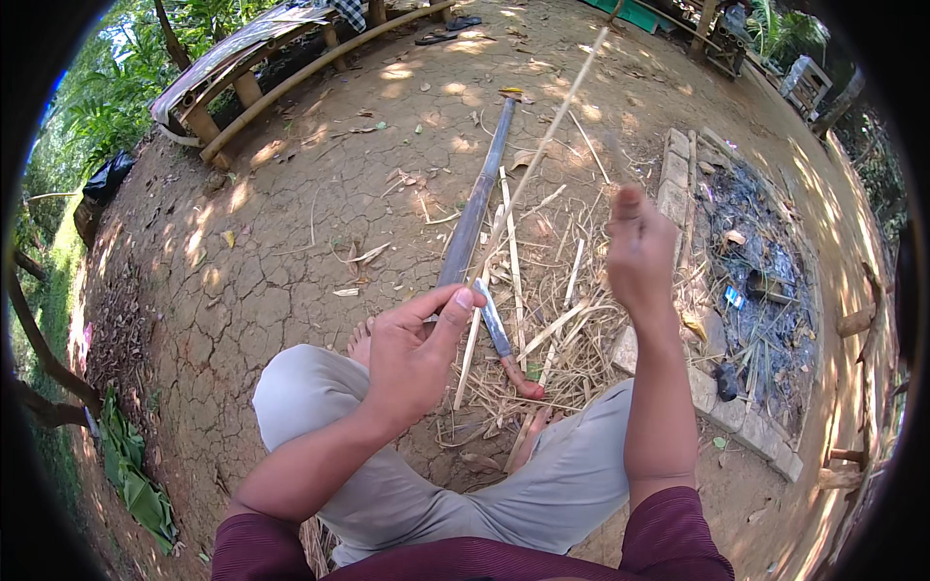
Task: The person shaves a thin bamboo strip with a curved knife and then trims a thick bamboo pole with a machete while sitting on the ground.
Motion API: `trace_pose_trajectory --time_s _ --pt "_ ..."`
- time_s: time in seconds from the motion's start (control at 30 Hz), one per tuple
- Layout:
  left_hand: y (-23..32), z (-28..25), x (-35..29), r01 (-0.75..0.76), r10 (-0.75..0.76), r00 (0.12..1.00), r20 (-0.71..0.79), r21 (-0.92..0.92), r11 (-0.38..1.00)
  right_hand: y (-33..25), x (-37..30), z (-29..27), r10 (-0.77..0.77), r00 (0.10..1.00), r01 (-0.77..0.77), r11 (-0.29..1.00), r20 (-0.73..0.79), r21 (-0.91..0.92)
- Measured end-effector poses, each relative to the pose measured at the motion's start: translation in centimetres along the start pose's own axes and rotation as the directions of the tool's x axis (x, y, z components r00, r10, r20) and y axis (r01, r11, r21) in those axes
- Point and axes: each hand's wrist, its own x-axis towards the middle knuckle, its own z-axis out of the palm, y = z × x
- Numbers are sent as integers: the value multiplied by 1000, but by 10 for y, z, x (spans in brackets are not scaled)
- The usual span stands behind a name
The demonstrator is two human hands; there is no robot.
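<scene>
A long, thin bamboo strip [542, 150] slants up and away to the right from my left hand [412, 353], which pinches its near end between thumb and fingers. Raised to the right, my right hand [642, 257] is closed in a fist. A faint blurred shape rises above it, too smeared to name. On the ground between my legs lies a knife [492, 318] with a pale blade and a brown handle, its reddish end toward me. Left of the knife, a dark bamboo pole [480, 198] stretches away from me. Split bamboo strips [513, 252] lie beside it.
Bamboo shavings [591, 339] litter the cracked earth before me. To the right, a brick-edged fire pit [675, 174] holds ash and scraps. A bamboo bench [291, 85] stands at the far left, with sandals [448, 31] beyond it. Green leaves [131, 474] lie at the near left.
</scene>
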Motion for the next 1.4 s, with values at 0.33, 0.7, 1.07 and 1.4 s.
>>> trace_pose_trajectory --time_s 0.33,0.7,1.07,1.4 --pt "6 8 -4 -130 143 986 -84 143 981 -16 -34 52 -373 919 382 923 130 -53" --pt "0 15 -4 -231 248 968 -45 234 944 11 2 45 -300 948 249 906 -105 -343" --pt "-14 10 -16 -205 171 978 119 400 893 77 54 -15 143 923 -274 897 -357 -347" --pt "-5 -8 2 118 -113 992 51 -110 987 127 43 -50 362 884 -399 914 -295 -76"
